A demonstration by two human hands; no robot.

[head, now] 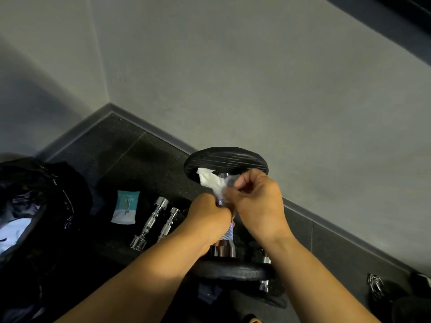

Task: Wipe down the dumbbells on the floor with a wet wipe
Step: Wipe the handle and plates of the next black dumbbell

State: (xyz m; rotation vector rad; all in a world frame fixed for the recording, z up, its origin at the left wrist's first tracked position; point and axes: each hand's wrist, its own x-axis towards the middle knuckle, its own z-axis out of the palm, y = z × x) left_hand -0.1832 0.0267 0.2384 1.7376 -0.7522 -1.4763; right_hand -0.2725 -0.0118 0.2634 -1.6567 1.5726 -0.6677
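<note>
Our left hand (pixel 210 216) is curled round the knurled chrome handle of the dumbbell (pixel 228 158), gripping it about midway. Our right hand (pixel 257 202), just beside it on the far side, pinches a crumpled white wet wipe (pixel 211 180) against the upper part of the same handle. The wipe's loose end lies against the inner face of the far black plate. The dumbbell sits in the middle of the scene with one plate near us and the other far, close to the grey wall (pixel 256 78); we cannot tell whether it rests on the dark floor (pixel 130 148). At far left a black bag (pixel 46 183) gapes open, with something pale and bluish-white showing inside; we cannot tell what it is. To its right a teal-and-white wipe packet (pixel 126 207) lies flat on the floor, and beside that two chrome bars (pixel 151 221) lie side by side.
</note>
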